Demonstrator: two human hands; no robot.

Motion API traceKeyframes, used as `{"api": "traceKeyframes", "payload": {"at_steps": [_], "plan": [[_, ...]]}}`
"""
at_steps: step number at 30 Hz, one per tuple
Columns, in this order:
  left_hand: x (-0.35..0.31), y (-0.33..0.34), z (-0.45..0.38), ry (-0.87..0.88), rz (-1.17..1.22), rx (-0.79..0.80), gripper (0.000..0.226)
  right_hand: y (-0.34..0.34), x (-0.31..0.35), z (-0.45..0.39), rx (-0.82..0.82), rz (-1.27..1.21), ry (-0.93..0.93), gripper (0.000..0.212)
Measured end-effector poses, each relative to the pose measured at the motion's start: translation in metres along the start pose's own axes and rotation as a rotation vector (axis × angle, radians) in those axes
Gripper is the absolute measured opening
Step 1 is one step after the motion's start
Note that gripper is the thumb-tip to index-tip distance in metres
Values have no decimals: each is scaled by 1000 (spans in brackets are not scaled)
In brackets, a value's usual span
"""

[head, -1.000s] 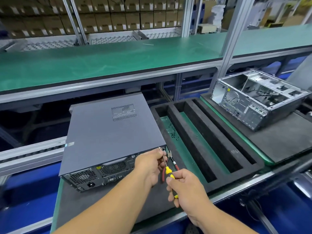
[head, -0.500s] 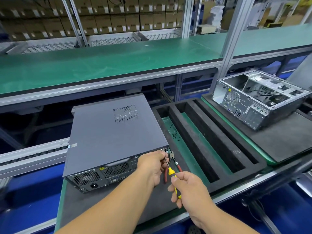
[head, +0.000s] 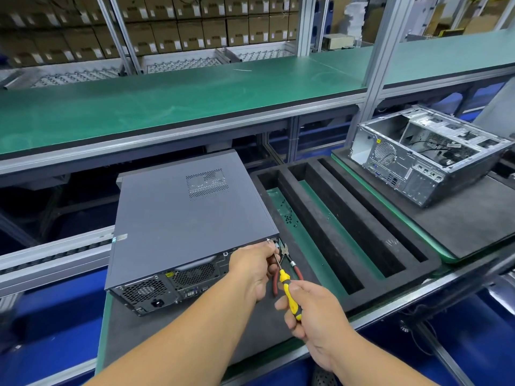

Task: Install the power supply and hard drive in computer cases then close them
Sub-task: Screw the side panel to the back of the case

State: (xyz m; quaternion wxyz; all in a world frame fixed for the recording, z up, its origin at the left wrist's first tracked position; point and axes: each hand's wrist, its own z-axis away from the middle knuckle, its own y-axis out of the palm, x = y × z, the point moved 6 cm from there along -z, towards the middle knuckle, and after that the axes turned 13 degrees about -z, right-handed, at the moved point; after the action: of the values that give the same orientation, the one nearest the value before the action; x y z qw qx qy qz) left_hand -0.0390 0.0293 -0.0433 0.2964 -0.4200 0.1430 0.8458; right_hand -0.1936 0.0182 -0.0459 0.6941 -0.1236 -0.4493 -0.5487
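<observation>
While the right hand [head: 315, 316] grips a yellow-handled screwdriver [head: 289, 295], its shaft angles up to the rear corner of the closed computer case [head: 184, 218], where the left hand [head: 256, 267] pinches the shaft near the tip. Red-handled pliers [head: 289, 263] lie on the dark mat just behind both hands. Beyond them to the right sits a black foam tray [head: 342, 218], and farther right an open computer case [head: 426, 154].
</observation>
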Motion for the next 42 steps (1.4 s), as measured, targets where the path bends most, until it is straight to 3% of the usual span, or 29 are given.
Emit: {"api": "traceKeyframes", "payload": {"at_steps": [5,8,11,15,19,24,33,38,42], "plan": [[3,8,12,-57,4,113,16,6,-9,-1,72,-330,265,32],[4,9,15,-71,-3,139,19,6,-11,-2,75,-434,333,31],[2,9,13,-47,-34,109,13,4,-11,-4,4,-324,266,16],[2,6,7,-30,-161,17,12,0,-10,-6,-81,-74,151,18],[1,3,11,3,-206,-38,23,7,-16,-1,-56,-225,322,41],[11,13,30,-87,-128,248,29,15,-19,2,19,-500,492,50],[24,-1,43,11,-269,532,28,22,-6,1,-19,-573,526,40],[27,-4,37,84,-370,433,27,20,-12,2,-95,-567,477,25],[24,-5,32,172,-535,211,46,7,-11,6,-176,-331,224,15]]}}
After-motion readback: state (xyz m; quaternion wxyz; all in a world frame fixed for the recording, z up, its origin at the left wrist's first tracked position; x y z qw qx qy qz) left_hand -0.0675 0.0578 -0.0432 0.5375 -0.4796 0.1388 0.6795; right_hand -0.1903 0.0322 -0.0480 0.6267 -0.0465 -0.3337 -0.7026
